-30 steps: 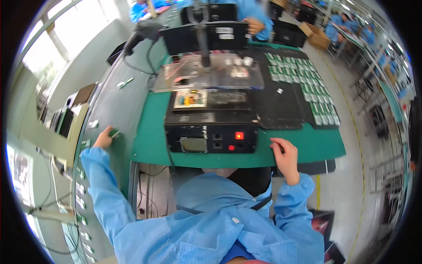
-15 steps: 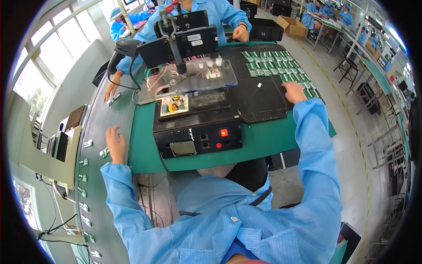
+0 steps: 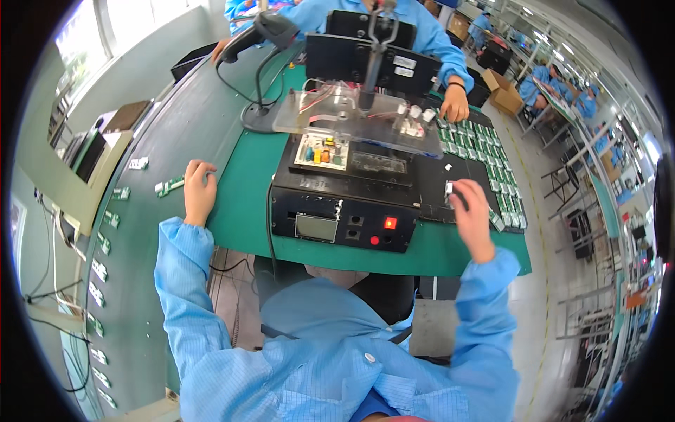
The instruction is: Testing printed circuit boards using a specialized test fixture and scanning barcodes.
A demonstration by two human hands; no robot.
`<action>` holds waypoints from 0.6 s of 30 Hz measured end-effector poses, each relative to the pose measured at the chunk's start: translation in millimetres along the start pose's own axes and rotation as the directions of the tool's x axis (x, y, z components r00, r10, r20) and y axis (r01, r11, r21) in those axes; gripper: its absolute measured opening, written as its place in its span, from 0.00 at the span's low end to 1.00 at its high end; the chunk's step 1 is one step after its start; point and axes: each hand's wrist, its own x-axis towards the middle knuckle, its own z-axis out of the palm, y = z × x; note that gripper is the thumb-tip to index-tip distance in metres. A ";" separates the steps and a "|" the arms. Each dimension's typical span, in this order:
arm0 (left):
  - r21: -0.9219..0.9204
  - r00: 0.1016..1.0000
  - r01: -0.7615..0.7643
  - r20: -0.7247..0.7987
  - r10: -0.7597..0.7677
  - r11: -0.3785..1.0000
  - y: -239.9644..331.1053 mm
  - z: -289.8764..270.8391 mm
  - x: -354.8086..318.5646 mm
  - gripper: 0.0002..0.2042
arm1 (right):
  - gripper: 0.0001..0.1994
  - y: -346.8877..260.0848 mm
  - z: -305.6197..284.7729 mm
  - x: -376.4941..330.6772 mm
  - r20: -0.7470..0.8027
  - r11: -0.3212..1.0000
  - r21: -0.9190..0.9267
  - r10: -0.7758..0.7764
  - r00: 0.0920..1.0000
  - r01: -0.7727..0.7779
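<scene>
- I see small white-and-green circuit boards (image 3: 99, 270) spaced out in a line along the left edge of the long, dark-green, belt-like strip (image 3: 140, 281).
- Farther in, toward the strip's right edge, I have a narrow green circuit board with white parts (image 3: 170, 186), lying just beside the left hand.
- I have the bare left hand (image 3: 200, 190) near where the strip meets the worktop's left edge, fingers curled; I cannot tell whether they pinch the narrow board's end or stand apart from it.
- Near the far left corner of the green-covered worktop (image 3: 246, 183) I see a black handheld scanner (image 3: 271, 32) on a stand.
- Mid-worktop, close to the near edge, I find a black box (image 3: 344, 232) with a small grey screen and a lit red switch; on top sits a cream circuit board with yellow and orange components (image 3: 322, 151), beside a clear plastic plate (image 3: 344, 123) raised over the box.
- Right of the box, a flat black panel (image 3: 432, 183) covers much of the worktop's right side.
- Over that panel I have the bare right hand (image 3: 474, 211), thumb and fingers bent at a small pale piece (image 3: 448, 188); whether they clamp it I cannot tell.
- A co-worker's hand (image 3: 455, 104) reaches the panel's far edge.
- Green-and-white boards in close rows (image 3: 499, 165) fill the panel's right edge.
</scene>
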 end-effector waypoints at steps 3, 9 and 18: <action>-0.036 1.000 0.015 -0.006 -0.015 0.999 -2.1 -0.3 -1.8 0.05 | 0.18 -65.4 30.5 -0.7 0.004 0.985 -0.117 -0.128 0.992 0.127; -0.060 0.998 0.066 -0.004 -0.067 0.996 4.1 -2.3 2.3 0.05 | 0.10 -114.5 103.8 39.7 -0.008 0.962 -0.200 -0.192 0.981 0.187; -0.086 0.994 0.040 -0.094 -0.048 0.995 0.3 -3.6 0.5 0.12 | 0.10 -93.6 142.9 66.0 0.020 0.971 -0.212 -0.110 0.994 0.111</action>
